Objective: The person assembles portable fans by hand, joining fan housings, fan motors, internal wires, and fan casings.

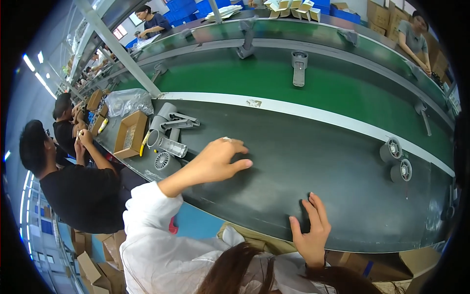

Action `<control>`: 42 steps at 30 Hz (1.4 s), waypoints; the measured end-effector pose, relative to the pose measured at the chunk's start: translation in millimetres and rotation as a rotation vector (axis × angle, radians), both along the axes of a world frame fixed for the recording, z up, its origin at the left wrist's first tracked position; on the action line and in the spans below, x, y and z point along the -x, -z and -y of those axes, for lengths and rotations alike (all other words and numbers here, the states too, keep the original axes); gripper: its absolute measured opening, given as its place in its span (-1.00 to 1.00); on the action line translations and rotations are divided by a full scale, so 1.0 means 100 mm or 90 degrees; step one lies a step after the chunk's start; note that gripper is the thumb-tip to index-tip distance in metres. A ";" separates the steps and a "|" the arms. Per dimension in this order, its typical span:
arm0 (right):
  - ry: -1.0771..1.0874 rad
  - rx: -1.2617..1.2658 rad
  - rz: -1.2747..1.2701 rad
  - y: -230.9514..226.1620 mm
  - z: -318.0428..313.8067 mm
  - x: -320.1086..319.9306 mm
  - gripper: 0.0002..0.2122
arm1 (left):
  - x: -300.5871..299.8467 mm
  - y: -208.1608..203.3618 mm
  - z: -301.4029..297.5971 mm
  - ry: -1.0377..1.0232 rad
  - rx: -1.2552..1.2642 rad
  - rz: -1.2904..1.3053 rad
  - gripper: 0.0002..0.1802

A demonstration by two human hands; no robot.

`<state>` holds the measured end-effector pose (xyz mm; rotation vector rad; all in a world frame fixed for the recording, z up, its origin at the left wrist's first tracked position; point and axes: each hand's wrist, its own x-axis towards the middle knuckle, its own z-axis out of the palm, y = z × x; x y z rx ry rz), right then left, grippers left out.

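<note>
My left hand (219, 159) hovers over the dark worktop (274, 166), fingers apart, nothing in it. By the worktop's near edge is my right hand (313, 229), also holding nothing, with fingers spread. Left of my left hand lie grey plastic parts: a round housing with a spoked, fan-like end (165, 162), a transparent tube-shaped piece (173, 146) and a cluster of grey tubes with long handle-like pieces (169, 120). Farther right, two short grey cylinders with round fan-like ends (391, 149) (402, 170) sit apart from both hands.
An open cardboard box (131, 134) of small parts stands at the left, beside a yellow-handled tool (144, 144) and a plastic bag (129, 102). Beyond a white rail (223, 99), a green conveyor belt (210, 73) carries a grey handled part (299, 68). Co-workers sit at left and far side.
</note>
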<state>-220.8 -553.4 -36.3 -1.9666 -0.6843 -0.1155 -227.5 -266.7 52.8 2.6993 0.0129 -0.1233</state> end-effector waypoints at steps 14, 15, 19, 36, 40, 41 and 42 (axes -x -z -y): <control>0.012 0.060 -0.028 -0.06 -0.03 0.01 -0.65 | 0.53 -0.20 -0.99 -0.182 -0.325 0.000 -0.48; -0.011 0.058 -0.027 -0.10 -0.04 0.02 -0.65 | 0.59 -0.25 -1.13 -0.171 -0.306 -0.015 -0.47; 0.010 0.057 -0.008 -0.05 -0.04 0.02 -0.68 | 0.62 -0.28 -1.42 -0.127 -0.226 -0.075 -0.42; 0.010 0.067 0.009 -0.01 -0.04 0.02 -0.68 | 0.46 -0.41 -1.02 -0.242 -0.263 0.245 -0.74; 0.014 0.080 0.009 0.03 -0.03 0.00 -0.69 | 0.40 -0.50 -0.86 -0.244 0.277 0.479 -0.78; 0.023 0.078 0.019 0.02 -0.04 0.00 -0.69 | 0.38 -0.50 -0.76 -0.258 0.458 0.466 -0.79; 0.036 0.080 0.030 0.01 -0.04 0.00 -0.69 | 0.35 -0.45 -0.68 -0.254 0.560 0.430 -0.81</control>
